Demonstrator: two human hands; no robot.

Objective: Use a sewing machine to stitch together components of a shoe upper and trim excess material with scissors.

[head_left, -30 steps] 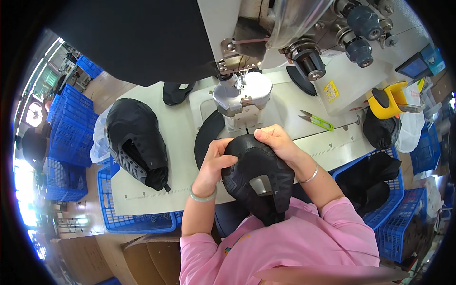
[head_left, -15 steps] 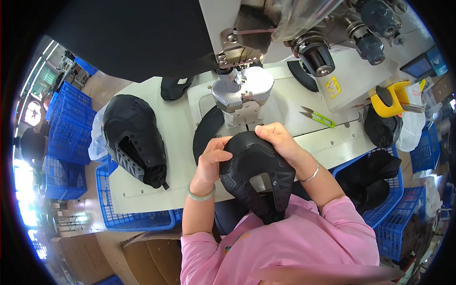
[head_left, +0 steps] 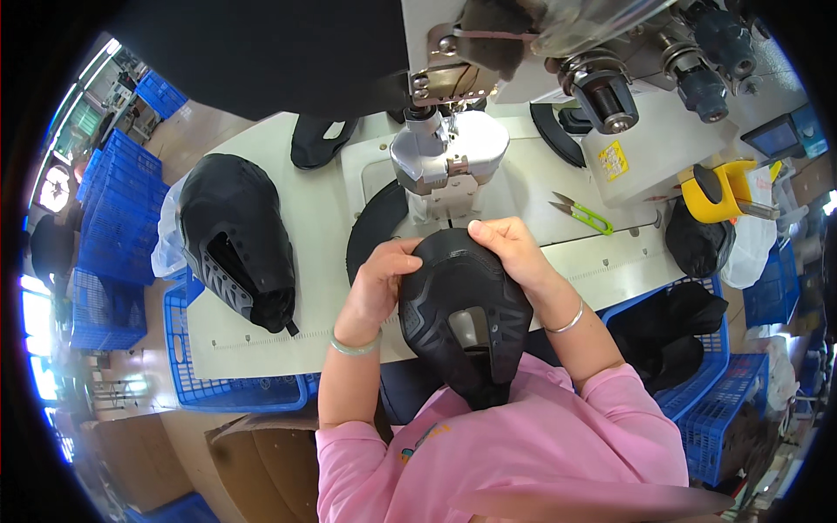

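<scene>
Upper [head_left: 459, 277], head view: black, held before the torso, just short of the machine post [head_left: 449, 166], by the near edge of the tabletop [head_left: 323, 261]. Long axis runs from the post back to the wearer, rounded end foremost, narrow end at the pink shirt [head_left: 540, 444]. It sits between the hands, neither clearly nearer. Left hand [head_left: 377, 277] grasps the rounded end's left side; right hand [head_left: 513, 251] grasps its right, thumb at the front edge. Fingers underneath mostly hidden.
</scene>
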